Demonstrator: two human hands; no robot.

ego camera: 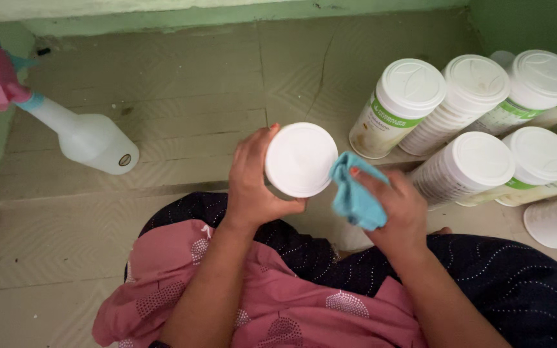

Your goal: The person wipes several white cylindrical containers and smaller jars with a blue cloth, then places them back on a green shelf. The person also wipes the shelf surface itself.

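The left hand (253, 183) gripped the white-lidded canister (300, 159) upright above the lap, lid facing up, while the right hand (398, 209), fingers pinching a blue cloth (354, 196), pressed against its right edge.

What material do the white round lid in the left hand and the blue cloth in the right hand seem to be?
White round lid: probably plastic, smooth and matte, with a moulded rim. Blue cloth: soft fabric, perhaps microfibre; it folds and bunches in the right hand.
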